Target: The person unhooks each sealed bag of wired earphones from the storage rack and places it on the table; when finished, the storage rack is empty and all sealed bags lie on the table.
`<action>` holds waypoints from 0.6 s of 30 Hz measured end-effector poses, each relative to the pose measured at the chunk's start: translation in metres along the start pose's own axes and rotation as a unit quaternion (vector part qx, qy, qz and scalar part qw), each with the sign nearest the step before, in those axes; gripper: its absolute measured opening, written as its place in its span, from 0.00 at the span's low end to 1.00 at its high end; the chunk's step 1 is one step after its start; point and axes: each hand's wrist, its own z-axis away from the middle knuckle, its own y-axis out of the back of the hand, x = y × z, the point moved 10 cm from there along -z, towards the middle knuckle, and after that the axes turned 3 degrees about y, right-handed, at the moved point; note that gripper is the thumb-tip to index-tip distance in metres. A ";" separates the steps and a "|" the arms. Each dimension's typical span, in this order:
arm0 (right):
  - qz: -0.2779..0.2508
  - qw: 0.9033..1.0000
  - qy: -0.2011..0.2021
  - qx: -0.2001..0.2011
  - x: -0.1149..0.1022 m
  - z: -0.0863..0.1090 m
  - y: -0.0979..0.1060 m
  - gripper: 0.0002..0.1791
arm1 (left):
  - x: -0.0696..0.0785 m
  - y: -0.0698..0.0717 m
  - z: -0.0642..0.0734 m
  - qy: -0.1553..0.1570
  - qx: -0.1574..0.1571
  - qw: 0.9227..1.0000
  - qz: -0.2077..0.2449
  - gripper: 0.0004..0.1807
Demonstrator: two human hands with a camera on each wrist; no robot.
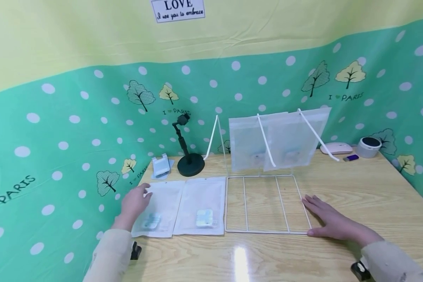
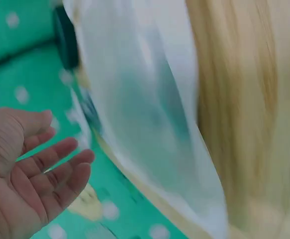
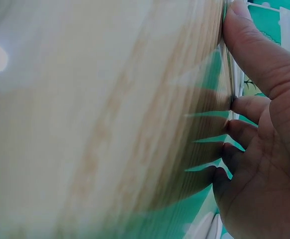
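My left hand, fingers loosely bent and holding nothing, hovers by the left edge of a translucent white pouch. In the left wrist view, a gap separates the left hand from a pouch. A second pouch lies flat beside the first; each has a small pale printed block low on its front. My right hand rests spread at the right end of a white wire rack, thumb at its front corner. In the right wrist view, the right hand's fingertips press on the tabletop.
More translucent pouches hang on the rack's slanted arms. Behind the flat pouches stand a black stand and a pale blue holder. A mouse, a purple USB stick and a white cylinder sit at the back right.
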 end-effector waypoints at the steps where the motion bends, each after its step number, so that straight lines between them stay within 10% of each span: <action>1: -0.001 1.000 0.000 0.000 0.000 0.000 0.000 0.56 | 0.013 0.000 0.003 -0.019 0.006 1.000 0.010 0.20; 11: -0.009 1.000 0.005 0.004 -0.001 0.002 0.001 0.56 | 0.160 -0.040 0.052 -0.209 -0.066 0.972 0.091 0.19; 18: -0.005 1.000 0.002 -0.001 -0.003 0.001 0.001 0.56 | 0.221 -0.080 0.085 -0.312 -0.112 0.942 0.046 0.28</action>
